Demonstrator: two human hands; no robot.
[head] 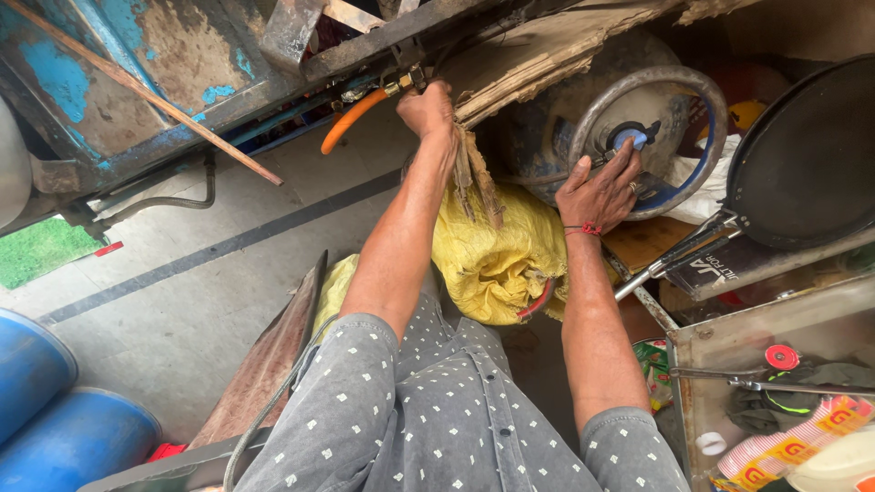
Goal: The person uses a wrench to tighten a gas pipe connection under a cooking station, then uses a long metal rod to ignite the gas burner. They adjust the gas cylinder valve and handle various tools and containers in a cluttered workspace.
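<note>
My left hand (427,109) is closed around a brass fitting (404,84) at the end of an orange hose (351,118), up under a worn blue metal frame (182,55). On top of a grey gas cylinder (547,128), my right hand (602,187) rests with its fingers on the blue regulator (629,137) inside the cylinder's round guard ring (706,109). The right wrist wears a red thread and a finger wears a ring. A yellow sack (497,251) lies between my two forearms. Torn cardboard (538,68) hangs over the cylinder.
A black flat pan (807,155) leans at the right, its handle pointing left. Beneath it, a steel tray (729,342) holds tools and packets. Blue barrels (55,410) stand at the lower left on a grey tiled floor (182,273). A green mat (36,251) lies at the left.
</note>
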